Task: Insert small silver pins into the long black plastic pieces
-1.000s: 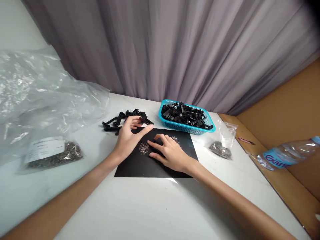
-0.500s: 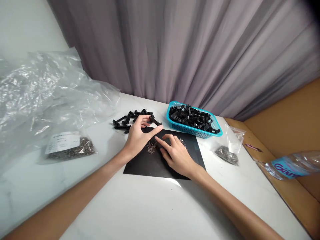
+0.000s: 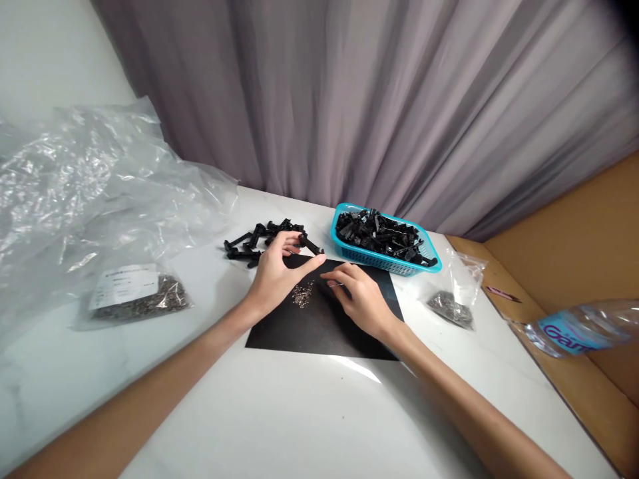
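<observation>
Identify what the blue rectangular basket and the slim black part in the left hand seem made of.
Blue basket: probably glossy plastic, from its shiny rim and perforated wall.
Black part: likely fairly matt plastic, from its even dark colour; coated metal is possible.

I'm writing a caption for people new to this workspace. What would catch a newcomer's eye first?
Probably the bright blue basket, heaped with black pieces, at the back of the table before the curtain. Next, at the black sheet in the middle, the left hand holds a black part, and the right hand is beside a small pile of metal bits. Crumpled clear plastic spreads along the left.
</observation>
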Demonstrator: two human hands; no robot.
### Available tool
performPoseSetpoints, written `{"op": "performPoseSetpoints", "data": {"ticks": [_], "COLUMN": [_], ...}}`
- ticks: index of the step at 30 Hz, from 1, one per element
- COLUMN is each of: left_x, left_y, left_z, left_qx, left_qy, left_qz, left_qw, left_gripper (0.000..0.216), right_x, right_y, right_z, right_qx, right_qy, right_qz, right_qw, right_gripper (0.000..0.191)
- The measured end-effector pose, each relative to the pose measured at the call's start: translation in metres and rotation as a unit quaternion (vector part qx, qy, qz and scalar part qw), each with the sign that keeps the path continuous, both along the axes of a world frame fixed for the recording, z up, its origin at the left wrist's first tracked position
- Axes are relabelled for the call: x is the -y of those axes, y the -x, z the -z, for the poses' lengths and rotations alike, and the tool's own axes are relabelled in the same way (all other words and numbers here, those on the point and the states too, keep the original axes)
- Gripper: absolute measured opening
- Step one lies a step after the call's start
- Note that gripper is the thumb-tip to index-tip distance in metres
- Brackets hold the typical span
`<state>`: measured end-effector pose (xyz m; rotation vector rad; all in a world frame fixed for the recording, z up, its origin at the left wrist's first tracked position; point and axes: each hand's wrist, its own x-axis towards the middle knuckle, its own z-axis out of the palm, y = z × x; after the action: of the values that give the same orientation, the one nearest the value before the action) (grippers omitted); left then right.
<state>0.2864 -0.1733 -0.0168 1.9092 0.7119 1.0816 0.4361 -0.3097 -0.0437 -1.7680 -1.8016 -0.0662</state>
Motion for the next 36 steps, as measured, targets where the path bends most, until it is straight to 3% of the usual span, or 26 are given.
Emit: {"op": "performPoseSetpoints", "data": {"ticks": [3,6,10,14,21,24,28,36], "left_x": [0.001,0.003,0.004,0.004,0.008,0.014,0.023,0.029], "left_y": [0.0,0.0,0.001,0.002,0.005,0.006,0.005,0.002], "left_z": [0.0,-0.001,-0.002,-0.001,0.003,0.004,0.005,0.01], "left_qx": [-0.011,-0.017,-0.02,-0.028,-0.081,-0.085,-0.07,-0.05], "left_qy": [-0.006,-0.007,-0.007,-0.028,-0.127,-0.164,-0.193,-0.233], "left_qz": [0.004,0.005,0.006,0.013,0.15,0.209,0.249,0.255], "left_qw": [1.0,1.0,1.0,0.999,0.977,0.96,0.946,0.937], "left_gripper": [0.056,0.055,0.055,0.054,0.058,0.06,0.063,0.066], "right_x": [0.0,-0.005,-0.011,0.0,0.047,0.059,0.064,0.066], "right_y": [0.005,0.009,0.006,-0.002,-0.008,-0.009,-0.01,0.002], "right_z": [0.004,0.005,0.004,0.001,-0.006,-0.007,-0.011,-0.018], "right_qx": [0.081,0.103,0.007,-0.092,-0.221,-0.267,-0.286,-0.311], "right_qy": [0.044,0.063,0.014,-0.019,0.006,0.004,-0.009,-0.017], "right_qz": [-0.022,-0.03,0.002,0.007,-0.014,0.022,0.065,0.029], "right_qw": [0.995,0.992,1.0,0.996,0.975,0.963,0.956,0.95], "right_gripper": [0.041,0.038,0.017,0.017,0.025,0.023,0.016,0.011]}}
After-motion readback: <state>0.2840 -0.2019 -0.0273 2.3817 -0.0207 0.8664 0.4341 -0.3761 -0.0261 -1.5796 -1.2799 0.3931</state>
